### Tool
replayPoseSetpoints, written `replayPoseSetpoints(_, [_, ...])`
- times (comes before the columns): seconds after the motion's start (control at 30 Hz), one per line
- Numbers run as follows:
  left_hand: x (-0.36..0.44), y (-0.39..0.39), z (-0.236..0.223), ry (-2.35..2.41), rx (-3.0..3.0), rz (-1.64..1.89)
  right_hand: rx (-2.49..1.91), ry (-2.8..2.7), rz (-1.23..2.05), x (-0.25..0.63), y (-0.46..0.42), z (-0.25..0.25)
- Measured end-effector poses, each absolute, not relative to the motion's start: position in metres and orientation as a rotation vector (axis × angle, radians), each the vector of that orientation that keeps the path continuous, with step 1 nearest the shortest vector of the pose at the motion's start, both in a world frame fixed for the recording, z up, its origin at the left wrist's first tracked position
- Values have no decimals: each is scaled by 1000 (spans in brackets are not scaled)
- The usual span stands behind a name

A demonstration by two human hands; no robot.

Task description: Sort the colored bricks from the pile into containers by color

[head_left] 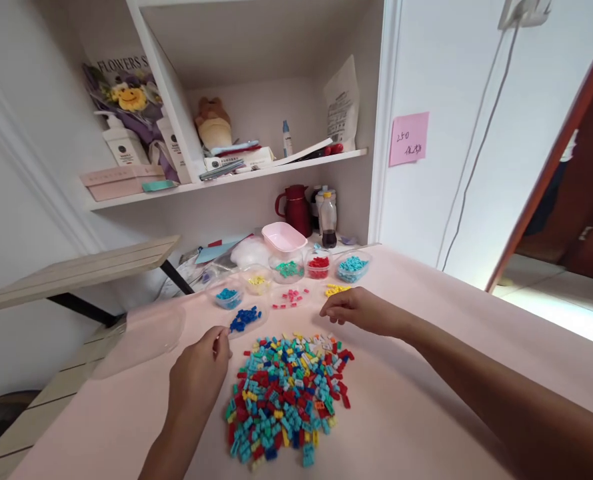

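Observation:
A heap of small mixed-colour toy building bricks [286, 393] lies on the pink tabletop between my forearms. My left hand [201, 363] is closed in a pinch at the heap's upper left, beside a clear tray of dark blue bricks [246, 319]. What its fingertips hold, if anything, is too small to make out. Beyond the heap, my right hand [353, 310] has its fingers curled downward, just in front of the yellow bricks [336, 290] and partly covering their container. Whether a brick sits in those fingers is hidden. Pink bricks [291, 298] lie between the two hands, farther back.
Clear tubs hold blue [227, 297], pale yellow [257, 283], green [289, 269], red [319, 267] and light blue bricks [353, 267]. Behind them stand a pink basin [283, 238], a red jug [297, 210] and a bottle [329, 220]. A clear plastic lid [141, 340] lies at left.

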State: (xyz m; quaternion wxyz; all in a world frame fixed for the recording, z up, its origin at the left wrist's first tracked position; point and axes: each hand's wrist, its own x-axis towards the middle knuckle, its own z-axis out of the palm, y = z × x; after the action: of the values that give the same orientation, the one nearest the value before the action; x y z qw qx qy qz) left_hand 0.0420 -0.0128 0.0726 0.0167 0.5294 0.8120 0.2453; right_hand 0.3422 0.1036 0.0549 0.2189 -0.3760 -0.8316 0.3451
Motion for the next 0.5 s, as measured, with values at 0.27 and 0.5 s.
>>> replayPoseSetpoints(0.27, [8,-6,28,2492,1405,857,-1119,-2386,852,353,102,31])
replayPoseSetpoints(0.5, [9,-1,18,2490,1425,748,-1118,-2394,967,363,103,20])
